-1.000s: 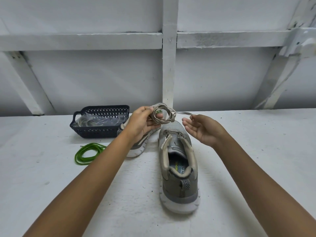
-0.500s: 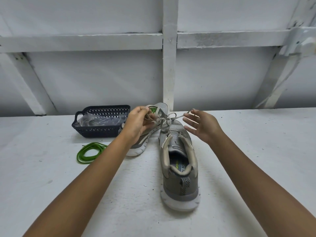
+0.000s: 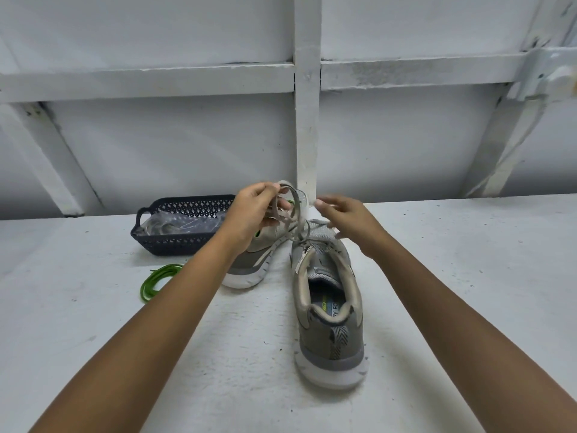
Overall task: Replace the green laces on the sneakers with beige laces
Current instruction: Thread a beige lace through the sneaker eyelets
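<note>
Left hand (image 3: 253,214) raised, pinching beige lace (image 3: 282,217).

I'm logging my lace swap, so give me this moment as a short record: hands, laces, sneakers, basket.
Left hand: grips loops of the beige lace
Right hand: beside the lace, fingers relaxed and blurred; no grip visible
Near sneaker: upright, heel toward the camera; the beige lace runs down to its front eyelets
Far sneaker: partly hidden behind the left forearm
Green lace: loose coil on the table, left of the sneakers
Basket: dark, behind the green lace, holds a clear plastic bag
</note>
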